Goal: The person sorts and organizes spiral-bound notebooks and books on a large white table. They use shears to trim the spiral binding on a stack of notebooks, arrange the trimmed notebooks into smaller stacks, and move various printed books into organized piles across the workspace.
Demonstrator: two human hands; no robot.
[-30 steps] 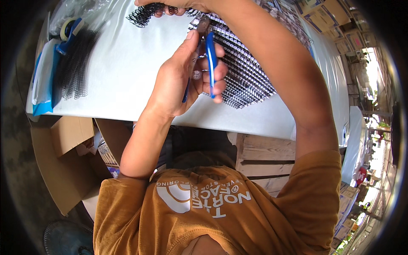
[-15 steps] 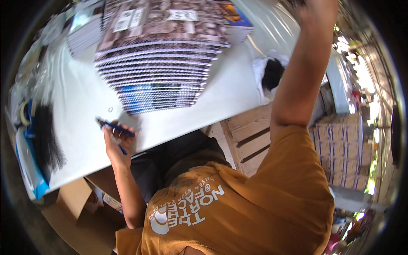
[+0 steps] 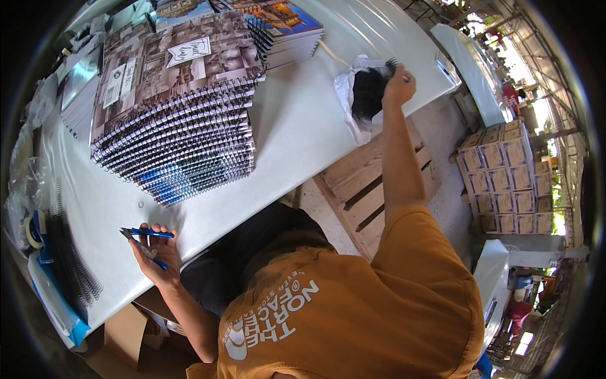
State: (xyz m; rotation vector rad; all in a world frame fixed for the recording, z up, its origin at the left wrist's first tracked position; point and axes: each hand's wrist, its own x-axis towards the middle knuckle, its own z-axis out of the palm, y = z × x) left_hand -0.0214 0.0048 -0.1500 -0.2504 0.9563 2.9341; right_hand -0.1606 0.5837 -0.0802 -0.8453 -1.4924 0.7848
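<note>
At one o'clock, coil seemingly pinched by right hand beside bag: picking step, apparently; untangled lift called for. At eight, pliers loosely clasped by left hand.

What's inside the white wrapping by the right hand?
A black heap lies in the white wrapping; the right hand holds a black coil near its edge. Whatever is under the heap is covered.
</note>
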